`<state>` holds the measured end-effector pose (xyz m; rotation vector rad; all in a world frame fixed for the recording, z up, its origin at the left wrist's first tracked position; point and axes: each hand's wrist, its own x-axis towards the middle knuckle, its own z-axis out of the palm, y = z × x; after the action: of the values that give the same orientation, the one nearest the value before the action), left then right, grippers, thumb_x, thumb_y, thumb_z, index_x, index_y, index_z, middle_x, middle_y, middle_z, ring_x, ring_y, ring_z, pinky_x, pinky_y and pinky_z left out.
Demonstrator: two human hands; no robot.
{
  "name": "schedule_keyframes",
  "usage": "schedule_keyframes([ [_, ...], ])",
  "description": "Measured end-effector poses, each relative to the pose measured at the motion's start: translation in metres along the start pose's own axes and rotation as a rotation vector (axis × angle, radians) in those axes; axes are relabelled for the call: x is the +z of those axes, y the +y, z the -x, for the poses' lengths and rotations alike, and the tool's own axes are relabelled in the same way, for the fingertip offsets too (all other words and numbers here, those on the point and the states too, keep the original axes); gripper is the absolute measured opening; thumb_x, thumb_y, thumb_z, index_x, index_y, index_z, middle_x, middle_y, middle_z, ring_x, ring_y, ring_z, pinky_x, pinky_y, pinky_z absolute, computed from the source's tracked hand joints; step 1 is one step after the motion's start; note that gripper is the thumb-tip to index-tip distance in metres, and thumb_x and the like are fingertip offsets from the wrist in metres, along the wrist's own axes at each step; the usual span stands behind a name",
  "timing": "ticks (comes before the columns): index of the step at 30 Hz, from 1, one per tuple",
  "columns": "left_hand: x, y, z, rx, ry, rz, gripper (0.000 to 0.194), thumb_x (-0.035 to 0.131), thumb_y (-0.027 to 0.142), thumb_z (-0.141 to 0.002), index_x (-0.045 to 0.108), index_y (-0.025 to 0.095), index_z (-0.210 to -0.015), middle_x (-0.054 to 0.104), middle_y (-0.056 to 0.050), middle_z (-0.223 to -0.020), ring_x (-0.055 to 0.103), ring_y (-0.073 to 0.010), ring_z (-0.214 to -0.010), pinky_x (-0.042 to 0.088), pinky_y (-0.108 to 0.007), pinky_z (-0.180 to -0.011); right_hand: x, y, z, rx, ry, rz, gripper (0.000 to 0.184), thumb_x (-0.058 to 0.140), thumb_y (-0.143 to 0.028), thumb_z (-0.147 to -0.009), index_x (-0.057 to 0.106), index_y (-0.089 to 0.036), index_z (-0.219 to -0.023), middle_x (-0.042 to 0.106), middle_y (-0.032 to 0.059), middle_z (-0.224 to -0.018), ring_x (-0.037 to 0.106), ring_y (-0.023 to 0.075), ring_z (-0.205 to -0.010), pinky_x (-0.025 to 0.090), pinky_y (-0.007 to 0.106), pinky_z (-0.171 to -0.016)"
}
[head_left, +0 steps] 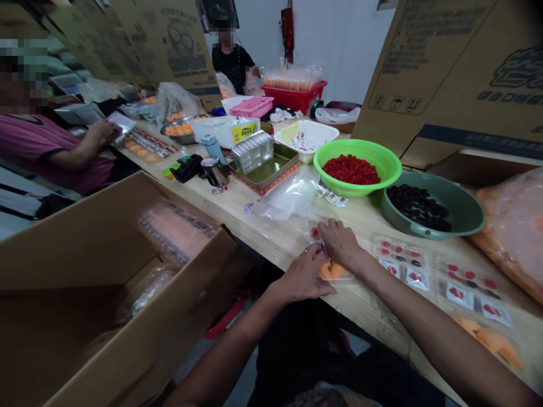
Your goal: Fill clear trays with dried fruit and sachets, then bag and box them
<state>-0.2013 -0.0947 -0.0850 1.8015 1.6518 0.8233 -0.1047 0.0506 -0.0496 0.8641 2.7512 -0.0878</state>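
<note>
My left hand (302, 272) grips the near-left side of a clear plastic tray, its thumb along the front edge. Orange pieces (334, 271) lie in the tray's near part, and something red shows at its far end. My right hand (339, 240) reaches over the far part of the same tray with bent fingers; what its fingertips hold is hidden. To the right lie two more filled trays: one tray (401, 260) has red and dark pieces and small white packets (418, 278); the other tray (475, 294) also shows orange pieces.
A green bowl (392, 164) of red pieces and a grey-green bowl (470, 215) of dark fruit stand behind. Clear plastic bags (291, 198) and a metal tin (263, 183) lie farther left. A large cardboard box (186, 299) stands left. Two people work across the table.
</note>
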Motion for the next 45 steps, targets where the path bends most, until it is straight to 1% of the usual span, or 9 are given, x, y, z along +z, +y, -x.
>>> schedule_keyframes([
  [3,0.000,-0.003,0.001,0.018,0.033,0.001,0.059,0.088,0.046,-0.070,0.061,0.020,-0.115,0.049,-0.016,-0.140,0.049,-0.0335,-0.131,0.046,-0.049,-0.111,-0.003,-0.003,0.006,-0.043,-0.075,-0.014,0.062,0.067,-0.033,-0.090,0.042,-0.021,-0.146,0.046,0.0215,-0.142,0.049,0.0390,-0.123,0.050,0.043,-0.083],
  [10,0.000,-0.008,0.002,0.027,0.046,-0.031,0.058,0.087,0.050,-0.070,0.062,0.020,-0.113,0.049,-0.017,-0.140,0.049,-0.0341,-0.132,0.048,-0.049,-0.109,-0.006,0.000,-0.012,-0.011,0.035,0.034,0.025,0.045,-0.022,-0.101,0.057,-0.015,-0.122,0.057,0.0180,-0.120,0.055,0.0320,-0.112,0.048,0.042,-0.085],
  [15,0.002,-0.013,0.003,0.069,0.074,-0.019,0.056,0.084,0.051,-0.075,0.061,0.020,-0.114,0.053,-0.015,-0.136,0.053,-0.0315,-0.128,0.050,-0.046,-0.107,-0.007,0.006,-0.003,-0.069,-0.113,-0.008,0.068,0.080,-0.028,-0.078,0.048,-0.020,-0.138,0.049,0.0181,-0.133,0.054,0.0359,-0.114,0.051,0.040,-0.079],
  [22,0.001,-0.014,0.002,0.048,0.071,-0.028,0.058,0.087,0.051,-0.071,0.061,0.019,-0.112,0.052,-0.016,-0.137,0.051,-0.0329,-0.131,0.047,-0.048,-0.110,-0.007,0.001,-0.021,-0.048,0.008,0.030,0.028,0.040,-0.016,-0.100,0.057,-0.012,-0.122,0.059,0.0193,-0.116,0.056,0.0330,-0.112,0.048,0.044,-0.089],
  [26,-0.004,-0.019,0.005,-0.043,0.112,0.022,0.075,0.087,0.054,-0.069,0.057,0.019,-0.128,0.024,-0.021,-0.161,0.026,-0.0397,-0.151,0.033,-0.056,-0.120,-0.006,0.020,-0.021,0.031,-0.142,-0.124,0.059,0.070,-0.026,-0.084,0.049,-0.022,-0.139,0.043,0.0206,-0.145,0.051,0.0388,-0.124,0.048,0.046,-0.090],
  [30,-0.014,-0.032,-0.006,-0.193,0.058,0.105,0.128,0.087,0.066,-0.061,0.019,0.022,-0.160,-0.012,-0.022,-0.168,-0.005,-0.0456,-0.155,0.017,-0.067,-0.122,0.009,0.038,-0.015,0.166,-0.120,-0.359,0.066,0.058,-0.031,-0.094,0.034,-0.016,-0.153,0.042,0.0231,-0.147,0.052,0.0351,-0.127,0.045,0.043,-0.099],
  [37,-0.018,-0.053,-0.029,-0.228,0.141,0.086,0.110,0.091,0.047,-0.065,0.033,0.016,-0.153,0.026,-0.023,-0.159,0.027,-0.0404,-0.150,0.031,-0.056,-0.120,0.038,0.028,0.010,0.088,0.198,-0.428,0.041,0.048,-0.017,-0.094,0.054,-0.010,-0.134,0.057,0.0171,-0.124,0.055,0.0253,-0.114,0.042,0.033,-0.101],
  [41,-0.018,-0.049,-0.026,-0.225,0.206,0.000,0.071,0.089,0.039,-0.069,0.053,0.019,-0.127,0.053,-0.012,-0.126,0.056,-0.0300,-0.120,0.049,-0.049,-0.104,0.026,0.030,0.016,0.158,0.154,-0.375,0.030,0.049,-0.019,-0.094,0.060,-0.014,-0.121,0.058,0.0167,-0.118,0.055,0.0271,-0.108,0.044,0.037,-0.093],
  [45,-0.024,-0.047,-0.029,-0.184,0.171,-0.133,0.079,0.091,0.050,-0.064,0.053,0.019,-0.126,0.042,-0.019,-0.146,0.040,-0.0405,-0.140,0.040,-0.059,-0.111,0.002,0.023,0.005,0.096,0.029,-0.226,0.059,0.068,-0.026,-0.085,0.051,-0.019,-0.141,0.035,0.0235,-0.153,0.042,0.0409,-0.132,0.044,0.051,-0.097],
])
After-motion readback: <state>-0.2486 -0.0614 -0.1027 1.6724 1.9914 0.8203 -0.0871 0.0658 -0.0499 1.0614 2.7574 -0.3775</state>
